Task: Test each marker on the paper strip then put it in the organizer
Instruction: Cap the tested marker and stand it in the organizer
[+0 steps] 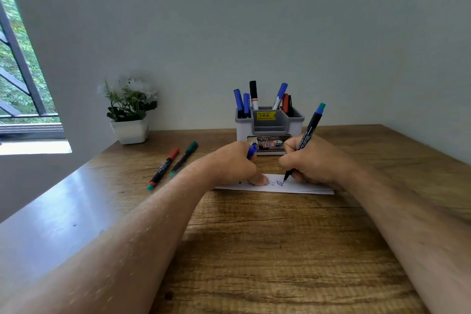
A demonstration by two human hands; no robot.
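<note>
Wooden tabletop [280,250] carries the paper strip [305,187]. Right hand [316,163] grips the blue marker [304,140], nib down; left hand [233,164], at 9 o'clock, pins the strip while curled around the cap [251,151]. Light, short strokes should suffice.

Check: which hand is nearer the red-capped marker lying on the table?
Left. The left hand rests on the paper strip, just right of the red-capped marker; the right hand writes farther right.

Organizer [269,125] stands behind paper strip [293,186]; two markers [173,164] lie left.
</note>
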